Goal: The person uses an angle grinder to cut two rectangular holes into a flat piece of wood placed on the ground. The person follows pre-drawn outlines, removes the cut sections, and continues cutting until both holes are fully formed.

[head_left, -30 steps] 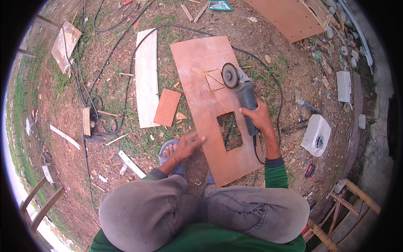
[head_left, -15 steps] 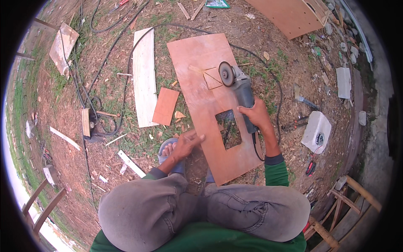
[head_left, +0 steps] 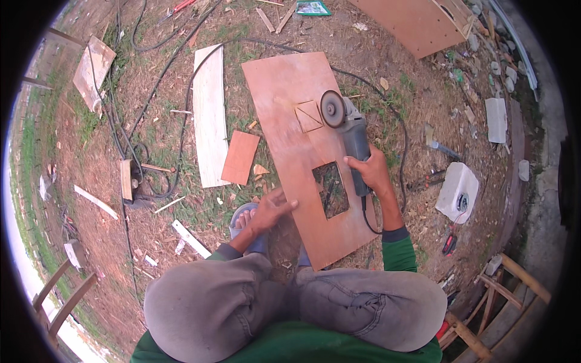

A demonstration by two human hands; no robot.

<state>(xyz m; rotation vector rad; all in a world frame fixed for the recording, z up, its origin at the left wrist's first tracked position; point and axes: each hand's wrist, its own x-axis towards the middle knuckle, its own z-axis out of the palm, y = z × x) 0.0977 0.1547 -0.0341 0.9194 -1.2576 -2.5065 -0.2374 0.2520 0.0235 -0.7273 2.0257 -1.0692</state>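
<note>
My right hand (head_left: 371,171) is wrapped round the grey body of an angle grinder (head_left: 356,138). The grinder's round disc (head_left: 332,109) points up and away from me, over the right side of a reddish-brown plywood board (head_left: 284,142). A rectangular hole is cut through the board's nearer half. Farther up, a smaller square with a diagonal line is marked or cut in its surface. My left hand (head_left: 272,210) grips the board's left edge, thumb on top and the other fingers partly hidden beneath. A cable runs down from the grinder's rear end past my right wrist.
A pale wooden plank (head_left: 209,115) and a small plywood rectangle (head_left: 241,157) lie left of the board. Black cable (head_left: 181,130) loops across the grass. At right are a white block (head_left: 457,192) and a red-and-black tool (head_left: 449,244). A larger plywood piece (head_left: 417,27) stands far right.
The view has shifted slightly, so everything sits a little lower. The grinder's disc has turned a little more face-on. Both hands keep their holds.
</note>
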